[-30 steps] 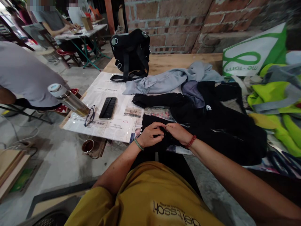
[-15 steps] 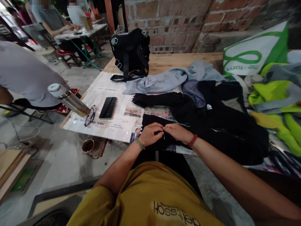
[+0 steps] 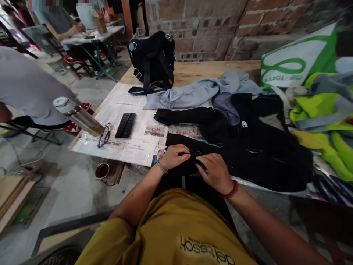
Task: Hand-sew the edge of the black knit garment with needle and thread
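A black garment lies spread along the table's near edge, its sleeve-like end in front of me. My left hand pinches the black cloth at that end between thumb and fingers. A thin pale loop of thread stands out against the cloth between my hands. Just right of it, my right hand has bent fingers close over the cloth, the thumb a little below them. Whatever the right fingertips hold is too small to make out.
Newspaper covers the tabletop. On it are a phone, glasses and a steel flask. A black backpack, grey cloth, a green-white bag and scissors surround the garment. A person sits at left.
My right hand has drawn away from my left, to the right and slightly nearer me, baring the pale thread loop. The left hand keeps its pinch at nearly the same spot.
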A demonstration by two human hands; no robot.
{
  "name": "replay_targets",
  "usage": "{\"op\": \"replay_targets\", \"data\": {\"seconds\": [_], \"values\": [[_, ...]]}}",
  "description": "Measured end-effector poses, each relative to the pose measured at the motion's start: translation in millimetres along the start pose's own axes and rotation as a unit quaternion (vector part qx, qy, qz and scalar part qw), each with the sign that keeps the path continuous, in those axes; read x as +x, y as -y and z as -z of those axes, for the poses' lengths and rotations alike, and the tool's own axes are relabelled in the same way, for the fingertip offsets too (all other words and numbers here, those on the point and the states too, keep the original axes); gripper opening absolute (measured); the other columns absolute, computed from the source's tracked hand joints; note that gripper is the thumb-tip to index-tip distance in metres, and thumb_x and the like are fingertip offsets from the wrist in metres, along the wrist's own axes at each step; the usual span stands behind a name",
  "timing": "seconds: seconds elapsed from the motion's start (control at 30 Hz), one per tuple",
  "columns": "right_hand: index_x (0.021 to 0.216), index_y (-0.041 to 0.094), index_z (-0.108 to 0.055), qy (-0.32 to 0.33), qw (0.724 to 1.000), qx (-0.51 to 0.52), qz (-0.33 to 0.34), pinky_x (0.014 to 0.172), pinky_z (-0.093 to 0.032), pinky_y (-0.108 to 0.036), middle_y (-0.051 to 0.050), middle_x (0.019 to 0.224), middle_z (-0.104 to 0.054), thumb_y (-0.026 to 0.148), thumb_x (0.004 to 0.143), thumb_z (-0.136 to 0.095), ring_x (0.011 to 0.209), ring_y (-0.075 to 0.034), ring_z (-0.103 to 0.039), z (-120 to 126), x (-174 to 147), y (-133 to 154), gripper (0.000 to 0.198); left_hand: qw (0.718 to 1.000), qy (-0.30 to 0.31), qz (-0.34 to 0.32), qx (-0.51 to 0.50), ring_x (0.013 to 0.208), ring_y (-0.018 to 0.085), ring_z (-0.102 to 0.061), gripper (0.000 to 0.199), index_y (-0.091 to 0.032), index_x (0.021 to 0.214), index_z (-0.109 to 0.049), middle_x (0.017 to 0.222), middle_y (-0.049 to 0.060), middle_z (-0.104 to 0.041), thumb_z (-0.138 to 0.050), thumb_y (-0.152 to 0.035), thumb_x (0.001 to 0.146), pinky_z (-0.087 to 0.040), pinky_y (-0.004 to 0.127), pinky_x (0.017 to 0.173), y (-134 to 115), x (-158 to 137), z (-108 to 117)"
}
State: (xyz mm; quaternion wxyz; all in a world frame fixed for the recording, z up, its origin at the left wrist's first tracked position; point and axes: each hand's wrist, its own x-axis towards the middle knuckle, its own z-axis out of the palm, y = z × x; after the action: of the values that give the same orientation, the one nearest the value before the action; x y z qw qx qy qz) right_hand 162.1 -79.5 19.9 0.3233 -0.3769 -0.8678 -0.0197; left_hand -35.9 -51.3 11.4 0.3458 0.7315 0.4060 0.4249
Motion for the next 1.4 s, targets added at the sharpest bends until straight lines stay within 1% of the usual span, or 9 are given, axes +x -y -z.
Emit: {"op": "replay_targets", "data": {"seconds": [0.13, 0.27, 0.5, 0.7, 0.83, 0.9, 1.1, 1.23, 1.4], "values": [[0.093, 0.019, -0.062, -0.033, 0.999, 0.012, 0.021, 0.07, -0.039, -0.033, -0.005, 0.082, -0.066, 0.019, 0.083, -0.059, 0.078, -0.018, -0.054, -15, 8, 1, 0.011, 1.0, 0.025, 0.004, -0.013, 0.075, 0.012, -0.062, 0.008, -0.013, 0.074, -0.068, 0.08, 0.006, -0.067, -0.061, -0.017, 0.076, -0.048, 0.022, 0.072, 4, 0, 1], [0.096, 0.019, -0.061, -0.05, 0.997, 0.026, 0.047, 0.069, -0.038, -0.033, -0.004, 0.08, -0.066, 0.017, 0.082, -0.06, 0.077, -0.017, -0.055, -17, 15, 0, 0.013, 0.999, 0.031, 0.017, -0.019, 0.075, 0.012, -0.061, 0.011, -0.013, 0.074, -0.068, 0.079, 0.005, -0.067, -0.059, -0.018, 0.077, -0.048, 0.022, 0.072, 6, 0, 2], [0.101, 0.017, -0.059, -0.042, 0.997, 0.021, 0.067, 0.07, -0.037, -0.033, -0.006, 0.084, -0.067, 0.015, 0.082, -0.059, 0.079, -0.017, -0.056, -23, 12, -3, 0.018, 0.998, 0.046, 0.046, -0.005, 0.076, 0.012, -0.061, 0.017, -0.013, 0.076, -0.067, 0.081, 0.005, -0.067, -0.054, -0.021, 0.082, -0.047, 0.022, 0.072, 2, 1, 5], [0.085, 0.018, -0.06, -0.051, 0.996, 0.052, 0.041, 0.068, -0.038, -0.033, -0.004, 0.077, -0.066, 0.016, 0.084, -0.057, 0.072, -0.016, -0.058, -24, 19, -2, 0.004, 0.998, 0.054, 0.042, -0.012, 0.075, 0.012, -0.06, 0.018, -0.013, 0.075, -0.066, 0.079, 0.005, -0.066, -0.054, -0.024, 0.083, -0.046, 0.022, 0.071, 2, 1, 5], [0.088, 0.02, -0.06, -0.045, 0.993, 0.105, -0.021, 0.071, -0.04, -0.031, -0.002, 0.078, -0.068, 0.018, 0.086, -0.056, 0.072, -0.014, -0.061, -23, 20, -2, 0.005, 0.998, 0.051, 0.028, -0.02, 0.075, 0.012, -0.06, 0.02, -0.011, 0.075, -0.066, 0.08, 0.006, -0.066, -0.053, -0.023, 0.083, -0.046, 0.022, 0.071, 2, 2, 5], [0.09, 0.021, -0.061, -0.035, 0.992, 0.121, -0.026, 0.071, -0.041, -0.031, -0.002, 0.08, -0.069, 0.019, 0.086, -0.056, 0.074, -0.014, -0.062, -23, 18, -3, 0.007, 0.998, 0.048, 0.023, -0.017, 0.075, 0.012, -0.06, 0.019, -0.011, 0.075, -0.067, 0.08, 0.006, -0.066, -0.053, -0.023, 0.083, -0.046, 0.022, 0.071, 3, 2, 4], [0.086, 0.021, -0.061, -0.066, 0.991, 0.113, -0.008, 0.072, -0.043, -0.032, -0.003, 0.08, -0.068, 0.017, 0.085, -0.057, 0.075, -0.015, -0.062, -17, 16, -5, 0.005, 0.998, 0.046, 0.021, -0.023, 0.077, 0.012, -0.06, 0.02, -0.012, 0.076, -0.067, 0.082, 0.006, -0.067, -0.054, -0.026, 0.084, -0.047, 0.022, 0.073, 4, 2, 4], [0.085, 0.021, -0.059, -0.09, 0.992, 0.08, 0.037, 0.073, -0.041, -0.034, -0.004, 0.081, -0.068, 0.014, 0.083, -0.057, 0.076, -0.016, -0.061, -10, 20, 0, 0.007, 0.997, 0.022, 0.058, -0.038, 0.079, 0.013, -0.061, 0.023, -0.013, 0.077, -0.068, 0.083, 0.006, -0.067, -0.052, -0.027, 0.085, -0.047, 0.024, 0.075, 5, 2, 7], [0.086, 0.02, -0.058, -0.081, 0.993, 0.072, 0.053, 0.074, -0.039, -0.034, -0.003, 0.081, -0.068, 0.012, 0.082, -0.056, 0.076, -0.015, -0.061, -8, 20, 3, 0.009, 0.994, 0.022, 0.101, -0.044, 0.081, 0.013, -0.061, 0.02, -0.014, 0.077, -0.069, 0.083, 0.004, -0.068, -0.054, -0.025, 0.083, -0.047, 0.024, 0.078, 6, 4, 10]]}}
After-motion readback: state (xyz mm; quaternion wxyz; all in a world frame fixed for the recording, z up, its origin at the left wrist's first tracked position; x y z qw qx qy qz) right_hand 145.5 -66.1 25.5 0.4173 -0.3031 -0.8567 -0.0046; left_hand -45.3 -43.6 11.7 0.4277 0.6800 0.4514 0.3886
